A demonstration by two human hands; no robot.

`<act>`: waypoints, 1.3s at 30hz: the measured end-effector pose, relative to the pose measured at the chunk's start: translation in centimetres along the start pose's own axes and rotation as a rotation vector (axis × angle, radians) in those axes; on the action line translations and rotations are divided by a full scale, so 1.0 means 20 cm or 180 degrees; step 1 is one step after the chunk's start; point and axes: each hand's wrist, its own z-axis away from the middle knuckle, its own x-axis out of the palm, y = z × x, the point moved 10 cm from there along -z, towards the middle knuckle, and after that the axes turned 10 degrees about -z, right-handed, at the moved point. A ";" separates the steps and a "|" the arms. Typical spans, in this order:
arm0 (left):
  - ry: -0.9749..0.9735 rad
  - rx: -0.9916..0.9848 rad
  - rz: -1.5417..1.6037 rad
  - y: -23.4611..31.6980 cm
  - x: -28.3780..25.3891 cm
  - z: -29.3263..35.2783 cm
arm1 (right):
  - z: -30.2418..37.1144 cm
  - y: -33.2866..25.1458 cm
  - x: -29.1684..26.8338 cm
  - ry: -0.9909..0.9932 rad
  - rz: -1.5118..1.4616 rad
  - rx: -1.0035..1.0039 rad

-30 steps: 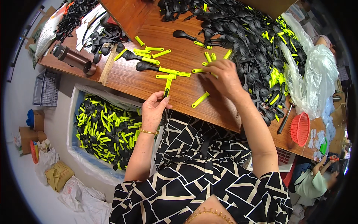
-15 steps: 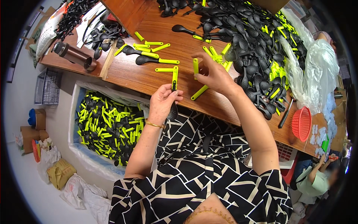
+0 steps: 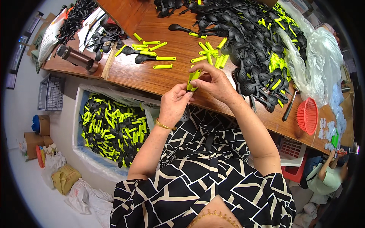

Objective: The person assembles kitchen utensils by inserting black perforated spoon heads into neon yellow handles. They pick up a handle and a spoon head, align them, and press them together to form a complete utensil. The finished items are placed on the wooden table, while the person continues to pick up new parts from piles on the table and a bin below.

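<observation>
Left hand (image 3: 175, 104) grips a black spoon (image 3: 185, 115), right hand (image 3: 216, 83) a lime handle (image 3: 196, 75), long axis pointing forward.

black spoon (image 3: 185, 115), bowl nearest, yellow-green handles (image 3: 196, 76) close together, slightly tilted, by the near edge of the bench (image 3: 133, 76)

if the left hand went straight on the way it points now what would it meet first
The right hand, most likely its thumb, just beyond the green handles held between them; with depth unclear, the left hand might slip underneath.

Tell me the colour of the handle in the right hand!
Bright yellow-green: the handle shows best in the head view.
</observation>
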 end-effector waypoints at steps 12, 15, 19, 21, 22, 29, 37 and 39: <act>0.0301 0.0411 -0.0226 0.01 0.02 0.07 | 0.08 0.01 -0.01 0.0308 0.0182 -0.0311; 0.0536 0.0720 -0.1039 0.13 0.04 0.15 | 0.12 0.15 0.02 0.0212 -0.1176 0.0291; 0.0507 0.1030 -0.1368 0.12 0.05 0.24 | 0.25 0.23 0.06 0.0186 -0.1232 0.0464; 0.0348 0.1006 -0.1213 0.10 0.05 0.23 | 0.27 0.19 0.08 0.0121 -0.1445 0.0275; 0.0230 0.0964 -0.0993 0.06 0.06 0.23 | 0.28 0.17 0.08 0.0084 -0.1548 0.0172; -0.1730 -0.0573 0.0381 -0.20 0.14 0.28 | 0.37 0.05 0.08 -0.0774 0.0432 -0.0053; -0.1673 -0.1165 0.1118 -0.37 0.17 0.24 | 0.39 -0.03 0.08 -0.0641 0.2074 -0.1354; -0.1217 -0.0962 0.0360 -0.38 0.13 0.21 | 0.44 -0.06 0.04 -0.0362 0.2441 -0.1448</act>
